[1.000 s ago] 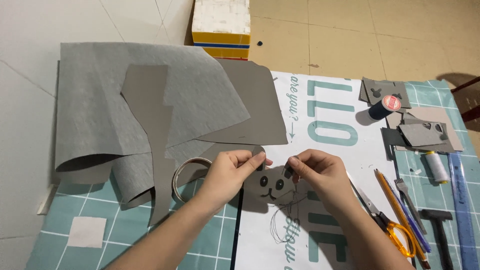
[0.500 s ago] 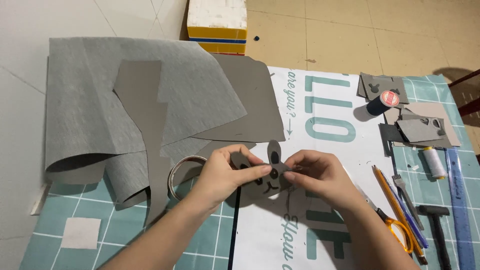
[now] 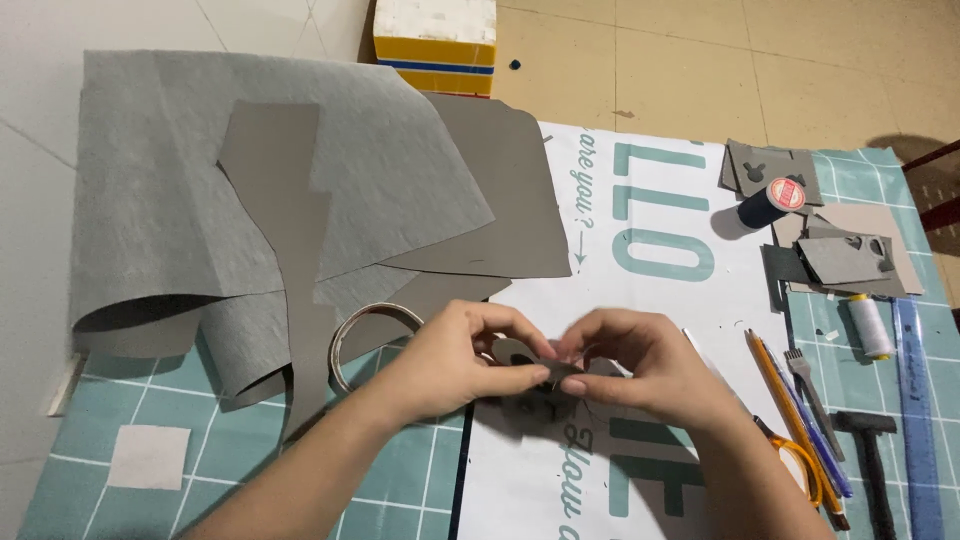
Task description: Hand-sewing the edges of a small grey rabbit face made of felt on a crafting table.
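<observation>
My left hand (image 3: 455,365) and my right hand (image 3: 635,365) meet just above the white printed sheet (image 3: 650,260). Together they pinch a small grey felt cut-out (image 3: 525,368), mostly hidden behind my fingers. The fingertips of both hands touch at its top edge. A thin thread seems to trail from the piece, but blur hides it. A roll of clear tape (image 3: 372,335) lies just left of my left hand.
A large grey felt sheet (image 3: 250,200) curls over the teal cutting mat (image 3: 130,400) at the left. A thread spool (image 3: 768,203), grey felt scraps (image 3: 845,255), a white spool (image 3: 872,326), scissors (image 3: 800,470), pens, a hammer (image 3: 868,450) and a blue ruler (image 3: 918,420) lie at the right. A yellow-and-white box (image 3: 435,35) stands behind.
The grey cut-out was lifted and turned from lying flat with its face showing to being held edge-up between both hands. My hands closed in toward each other.
</observation>
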